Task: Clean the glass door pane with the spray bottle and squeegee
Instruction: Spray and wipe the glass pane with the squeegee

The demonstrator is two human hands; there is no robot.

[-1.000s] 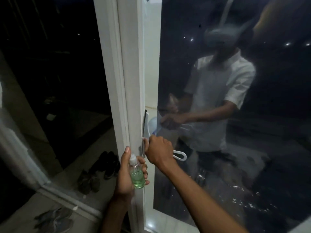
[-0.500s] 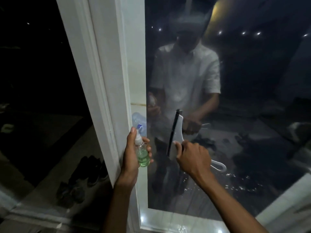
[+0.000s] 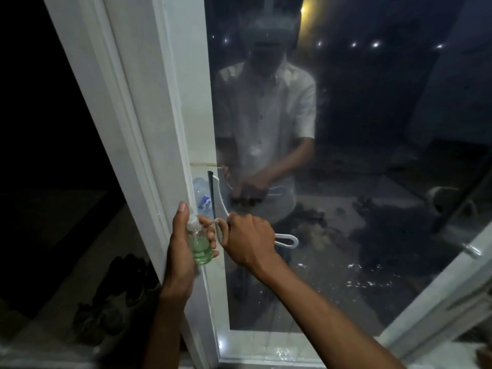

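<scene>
Now the right hand [image 3: 246,239] grips the white plastic squeegee [image 3: 218,201], its blade standing upright just above the knuckles at the dark glass pane's [image 3: 372,182] left edge, while the left hand [image 3: 183,235], close beside, holds the small clear green-liquid spray bottle [image 3: 201,245].

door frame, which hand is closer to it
Left. The left hand, gripping the spray bottle, sits right against the white door frame. The right hand holds the squeegee further right, over the glass pane.
</scene>
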